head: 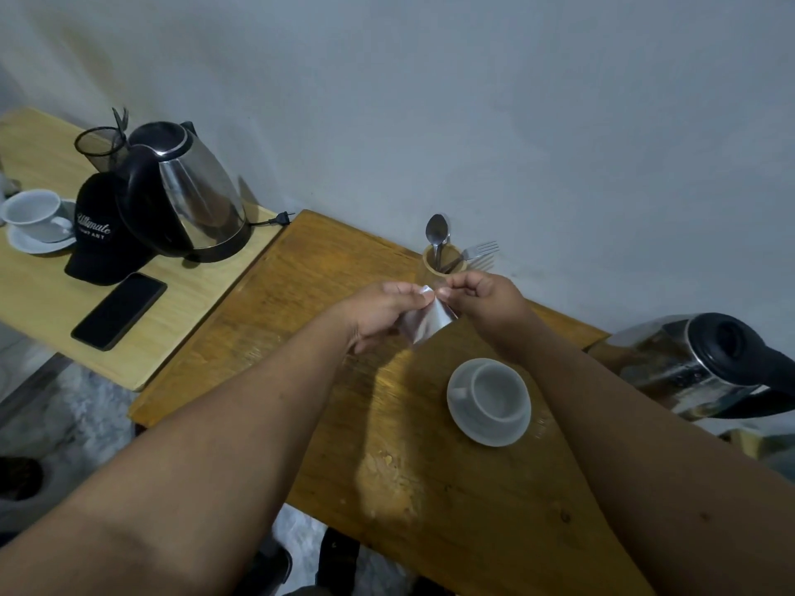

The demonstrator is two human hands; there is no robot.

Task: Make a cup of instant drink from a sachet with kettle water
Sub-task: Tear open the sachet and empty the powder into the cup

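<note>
Both hands hold a silvery sachet (423, 323) above the dark wooden table (266, 329). My left hand (378, 314) pinches its top left corner and my right hand (486, 296) pinches the top right. Below them an empty white cup (494, 391) stands on a white saucer (482, 430). A steel kettle with a black lid (705, 367) sits at the right edge, partly cut off. Behind my hands a wooden holder (432, 262) carries a spoon (437, 232) and a fork (475, 250).
On the lighter table (180, 311) at the left stand a second steel kettle (189, 195), a black cap (101, 234), a phone (119, 311), a mesh cup (101, 150) and another white cup on a saucer (36, 219). A grey wall rises behind.
</note>
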